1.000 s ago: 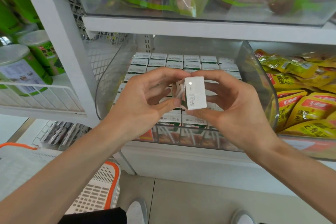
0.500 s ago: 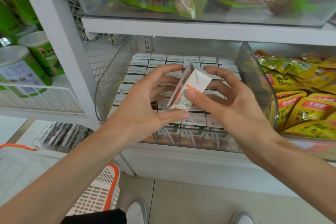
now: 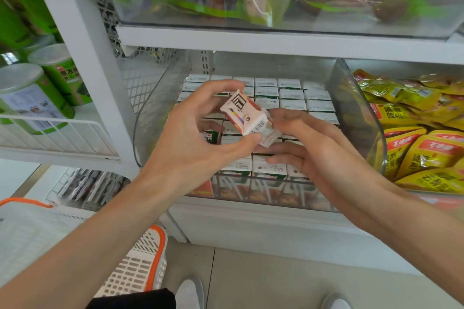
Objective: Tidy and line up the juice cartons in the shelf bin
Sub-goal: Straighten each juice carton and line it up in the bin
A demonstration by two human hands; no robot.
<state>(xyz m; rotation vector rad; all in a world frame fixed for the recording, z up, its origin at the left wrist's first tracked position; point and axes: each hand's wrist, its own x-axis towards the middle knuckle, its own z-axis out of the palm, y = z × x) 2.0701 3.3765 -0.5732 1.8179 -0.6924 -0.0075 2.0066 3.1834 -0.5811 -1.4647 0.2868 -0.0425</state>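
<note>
A clear plastic shelf bin (image 3: 355,98) holds rows of small juice cartons (image 3: 291,94) standing upright, white tops facing me. Over the bin's middle my left hand (image 3: 190,148) grips one loose juice carton (image 3: 247,114) between thumb and fingers. The carton is tilted, with its barcode side up. My right hand (image 3: 324,155) is just right of it and slightly lower. Its fingers are nearly straight and its fingertips touch the carton's right end and underside. Both hands hide several cartons in the middle rows.
Yellow snack packets (image 3: 426,153) fill the neighbouring bin on the right. Green canisters (image 3: 37,98) stand on a wire shelf at the left. A white and orange basket (image 3: 140,266) sits low at the left. A shelf board (image 3: 276,42) runs close above the bin.
The carton has been turned in my hands from end-on to tilted with its printed side up. My left hand now holds it, and my right hand has loosened and dropped lower.
</note>
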